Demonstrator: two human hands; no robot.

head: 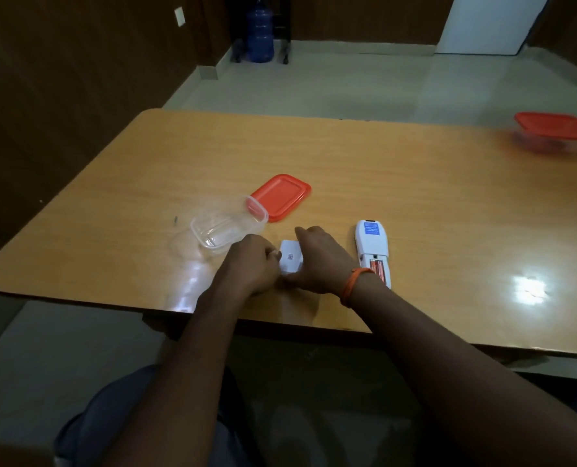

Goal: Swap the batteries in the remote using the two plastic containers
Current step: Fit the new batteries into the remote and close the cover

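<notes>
- Setting: a wooden bench [415, 183] with a glossy orange-brown top, seen from above and in front of the seated person.
- White plastic remote control [372, 246]: lies back-up near the front edge, just right of the right wrist. Its long axis runs away from the person, battery bay at the near end. The bay is uncovered and holds two orange batteries [378, 267] side by side, aligned with that axis.
- Small white battery cover [290, 259]: a flat plate with a printed code, lying or held between the two hands, left of the remote.
- Left hand [251, 264]: fingers curled together at the cover's left edge; whether they pinch it cannot be told.
- Right hand [317, 261]: fingers bent over the cover's right side, touching it; an orange band [352, 284] circles the wrist. This hand is the nearer to the batteries.
- Clear rectangular plastic container [228, 227]: open and seemingly empty, just beyond the left hand; its orange lid [282, 197] lies flat beside it.
- Second orange-lidded container [555, 131]: closed, far right, well apart.
- Judgement: the batteries lie to the right of both hands, so the right hand is better placed to lift them.
</notes>
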